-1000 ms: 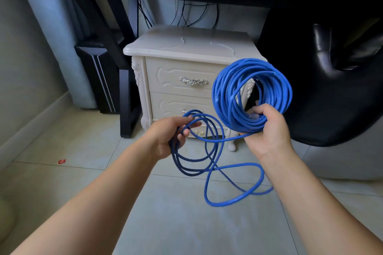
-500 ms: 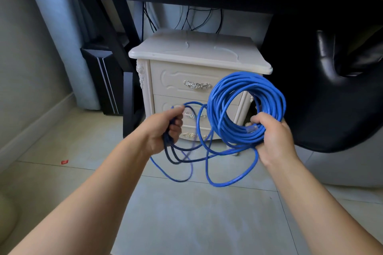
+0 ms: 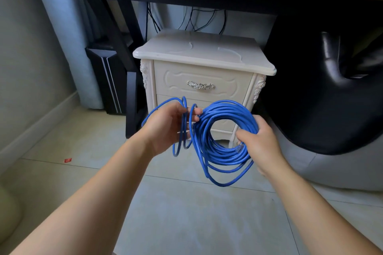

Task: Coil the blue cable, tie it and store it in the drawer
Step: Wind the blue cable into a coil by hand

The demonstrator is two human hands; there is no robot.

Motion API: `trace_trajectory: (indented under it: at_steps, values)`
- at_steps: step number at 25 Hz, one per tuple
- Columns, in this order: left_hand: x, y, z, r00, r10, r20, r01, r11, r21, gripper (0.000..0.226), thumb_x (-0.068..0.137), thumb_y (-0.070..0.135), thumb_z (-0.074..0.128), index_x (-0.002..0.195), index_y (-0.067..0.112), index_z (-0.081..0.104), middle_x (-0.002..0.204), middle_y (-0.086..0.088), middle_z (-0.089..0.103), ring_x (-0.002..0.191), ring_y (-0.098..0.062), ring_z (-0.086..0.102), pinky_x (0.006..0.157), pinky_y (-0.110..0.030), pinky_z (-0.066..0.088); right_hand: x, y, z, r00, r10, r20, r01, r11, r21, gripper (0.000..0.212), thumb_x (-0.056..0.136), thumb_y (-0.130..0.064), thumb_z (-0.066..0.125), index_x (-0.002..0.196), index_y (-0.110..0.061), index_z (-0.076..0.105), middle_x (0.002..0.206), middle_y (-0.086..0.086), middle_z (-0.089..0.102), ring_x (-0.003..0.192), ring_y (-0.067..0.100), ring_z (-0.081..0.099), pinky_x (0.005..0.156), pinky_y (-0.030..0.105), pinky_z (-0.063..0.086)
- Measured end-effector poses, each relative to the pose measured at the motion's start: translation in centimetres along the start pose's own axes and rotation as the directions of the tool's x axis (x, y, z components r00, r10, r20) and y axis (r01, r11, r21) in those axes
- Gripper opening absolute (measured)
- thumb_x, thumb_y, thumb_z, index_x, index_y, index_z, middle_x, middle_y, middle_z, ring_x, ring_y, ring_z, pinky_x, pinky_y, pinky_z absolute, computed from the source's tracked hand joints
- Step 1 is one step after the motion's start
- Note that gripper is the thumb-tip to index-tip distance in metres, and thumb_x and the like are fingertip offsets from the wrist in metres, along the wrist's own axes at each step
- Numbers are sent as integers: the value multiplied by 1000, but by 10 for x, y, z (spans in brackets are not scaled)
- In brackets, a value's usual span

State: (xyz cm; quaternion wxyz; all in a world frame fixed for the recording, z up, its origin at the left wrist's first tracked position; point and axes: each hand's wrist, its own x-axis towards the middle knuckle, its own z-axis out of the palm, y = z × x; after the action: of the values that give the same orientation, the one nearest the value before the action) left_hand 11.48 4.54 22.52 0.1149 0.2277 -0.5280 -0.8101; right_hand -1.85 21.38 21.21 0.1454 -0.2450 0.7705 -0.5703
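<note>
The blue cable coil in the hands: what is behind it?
Behind the blue cable coil stands the white nightstand. Its lower drawer shows through the coil's hole; that drawer's handle is covered.

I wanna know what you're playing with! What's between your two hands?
The blue cable: its thick coil sits in the right hand, and looser loops reach the left hand, seen in the head view.

L hand [image 3: 169, 125] brings its loose loops up beside coil of blue cable [image 3: 223, 130]; R hand [image 3: 260, 145] lowers coil; trailing slack shorter.
</note>
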Motion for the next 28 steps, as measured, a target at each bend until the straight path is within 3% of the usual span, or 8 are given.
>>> trace_trajectory:
  at_steps: [5,7,10,14,16,18,22,28]
  values:
    - [-1,3,-8,991,-46,-124,34,995,-95,21,90,27,45,77,13,53,64,-1,54,61,-20,56,75,-35,49,2,-1,-5,996,30,-79,-24,997,74,22,81,1,57,88,-20,58,67,-1,53,49,9,52,54,29,45]
    - [5,-6,-16,949,-55,-312,152,944,293,32,94,37,52,87,7,59,70,-4,65,67,-21,64,79,-37,55,3,-3,-9,993,45,-108,-27,986,165,22,80,3,56,82,-19,56,66,-1,49,53,11,47,54,27,41]
    - [2,-13,-13,888,77,-454,330,583,743,64,93,62,41,120,7,61,117,-11,66,107,-27,61,96,-38,48,3,-4,-10,997,-1,-76,10,992,127,25,81,2,56,87,-22,58,68,-1,51,55,12,49,54,26,42]
    - [-4,-3,6,952,302,-37,-226,784,578,71,79,47,73,143,34,44,142,11,50,129,-2,46,106,-22,35,-2,-5,-3,990,-124,67,129,989,-72,33,79,3,59,99,-22,61,75,-6,61,53,2,56,56,20,47]
    - [-1,-10,16,928,346,141,-335,604,723,80,73,22,79,143,37,42,135,10,52,120,-1,52,99,-14,39,-2,-4,4,973,-173,150,198,965,-172,35,74,-2,63,100,-26,61,80,-8,66,66,8,62,65,26,50]
    - [1,-19,25,897,429,106,-311,444,840,71,72,13,75,135,34,49,113,5,63,98,-9,62,87,-21,49,-3,-2,11,953,-214,215,265,931,-252,37,67,-15,64,99,-32,62,82,-9,68,77,15,64,73,33,51]
    - [0,-20,34,891,445,-91,-205,572,794,22,73,11,72,89,22,63,71,6,65,60,-11,57,56,-20,43,-2,0,14,960,-215,177,242,958,-151,40,69,-19,69,105,-36,64,88,-11,70,80,12,65,76,31,54]
    - [0,-15,32,854,372,-365,-185,871,455,17,73,6,71,87,13,66,62,3,55,56,-15,48,58,-29,40,-1,3,23,983,-176,58,175,984,20,39,76,-46,74,112,-37,60,96,-19,69,93,3,66,86,26,52]
